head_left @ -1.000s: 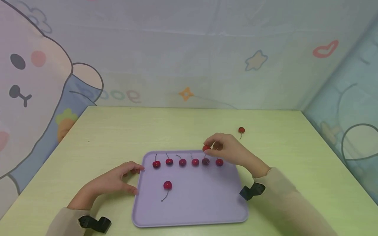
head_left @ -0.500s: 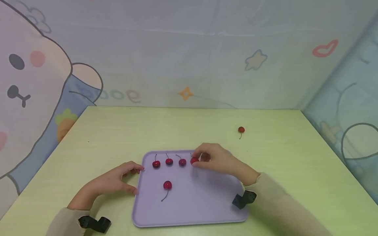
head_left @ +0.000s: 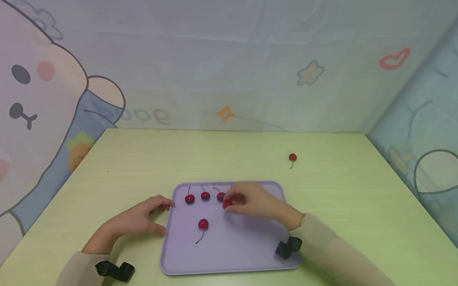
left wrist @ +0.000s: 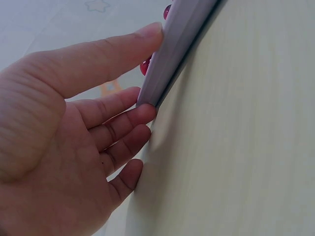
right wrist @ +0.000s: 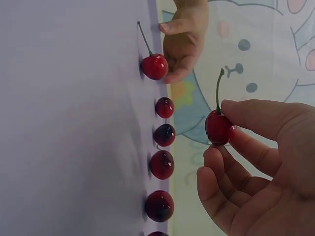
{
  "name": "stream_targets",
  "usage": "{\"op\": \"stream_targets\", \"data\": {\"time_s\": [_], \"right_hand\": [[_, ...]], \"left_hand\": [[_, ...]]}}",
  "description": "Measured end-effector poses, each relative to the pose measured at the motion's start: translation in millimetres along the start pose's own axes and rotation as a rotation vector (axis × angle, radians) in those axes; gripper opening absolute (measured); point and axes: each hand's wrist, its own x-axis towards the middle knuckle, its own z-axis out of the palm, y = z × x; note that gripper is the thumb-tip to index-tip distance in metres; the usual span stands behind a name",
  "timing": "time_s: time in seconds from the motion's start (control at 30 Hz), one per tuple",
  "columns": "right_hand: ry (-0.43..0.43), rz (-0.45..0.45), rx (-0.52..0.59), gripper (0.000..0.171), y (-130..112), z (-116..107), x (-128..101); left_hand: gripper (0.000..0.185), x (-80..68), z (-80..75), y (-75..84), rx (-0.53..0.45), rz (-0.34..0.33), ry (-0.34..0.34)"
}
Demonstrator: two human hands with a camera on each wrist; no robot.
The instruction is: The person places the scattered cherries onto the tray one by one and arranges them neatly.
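My right hand (head_left: 255,202) pinches a red cherry (head_left: 227,204) between thumb and fingers above the lilac tray (head_left: 222,254). In the right wrist view, the held cherry (right wrist: 219,128) has its green stem pointing up. A row of several cherries (head_left: 189,199) lies along the tray's far side, its right part hidden behind my right hand in the head view. Another cherry (head_left: 203,224) lies nearer on the tray, stem toward me. At the tray's left edge, my left hand (head_left: 137,217) touches the rim with thumb and fingertips, fingers loosely extended.
One more cherry (head_left: 292,157) lies on the pale yellow-green table (head_left: 340,178), beyond the tray to the right. A patterned cloth (head_left: 200,67) hangs behind the table. Each wrist carries a small black camera (head_left: 114,271).
My right hand has carried the cherry leftward and toward me, from the tray's far edge to over the tray. My left hand has stayed at the rim.
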Motion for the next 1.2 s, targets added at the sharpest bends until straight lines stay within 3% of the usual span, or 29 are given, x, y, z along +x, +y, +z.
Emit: {"op": "stream_targets", "data": {"time_s": [0.83,1.2], "right_hand": [[-0.086,0.051,-0.016,0.017,11,25,7],[-0.119,0.061,-0.040,0.015,10,28,7]], "left_hand": [[0.066,5.0,0.7,-0.9,-0.001,0.017,-0.001],[0.066,5.2,0.2,1.3,-0.005,-0.005,-0.005]]}}
